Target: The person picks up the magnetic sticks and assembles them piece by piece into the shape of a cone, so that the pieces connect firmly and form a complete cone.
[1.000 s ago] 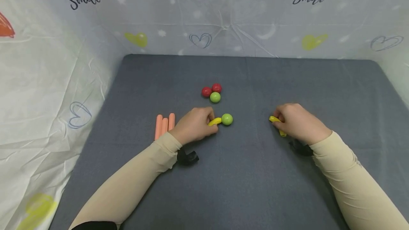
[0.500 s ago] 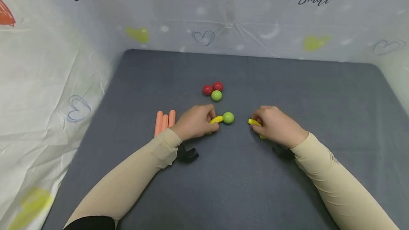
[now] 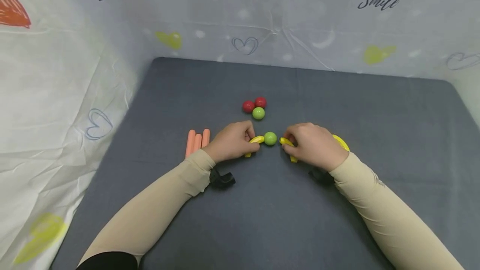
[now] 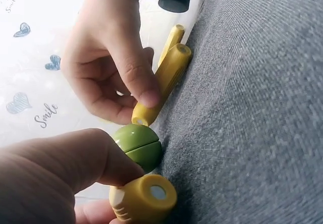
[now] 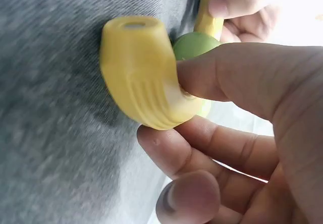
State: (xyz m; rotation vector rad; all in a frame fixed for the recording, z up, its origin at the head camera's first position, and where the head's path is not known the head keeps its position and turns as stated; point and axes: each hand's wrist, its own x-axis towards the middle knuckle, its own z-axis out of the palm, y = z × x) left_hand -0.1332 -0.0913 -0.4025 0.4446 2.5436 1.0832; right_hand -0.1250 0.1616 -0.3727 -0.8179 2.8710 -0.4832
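While likely light and stiff, judging by the moulded-plastic look, probably a bit slippery too. Got one curved yellow piece [image 3: 257, 139] pinched between thumb and fingers of the left hand [image 3: 233, 141], seemingly touching the green ball [image 3: 270, 138] at the tip. Opposite, a second yellow piece [image 5: 136, 72] in a thumb-and-fingers pinch in the right hand [image 3: 316, 145], just beside that same ball. Low at the gray cloth [image 3: 262, 211] in both cases; can't tell if resting or lifted. Best to grab mid-bend, on the ridges [image 5: 145, 98], with thumb inside the curve and fingertips outside. Note the pale disc [image 4: 157, 191] in the left one's end face, maybe a magnet, so keep skin clear of that. As for the ball, likely hard, glossy and quick to roll: nudge softly. Not fragile by the look, but hard to be sure.
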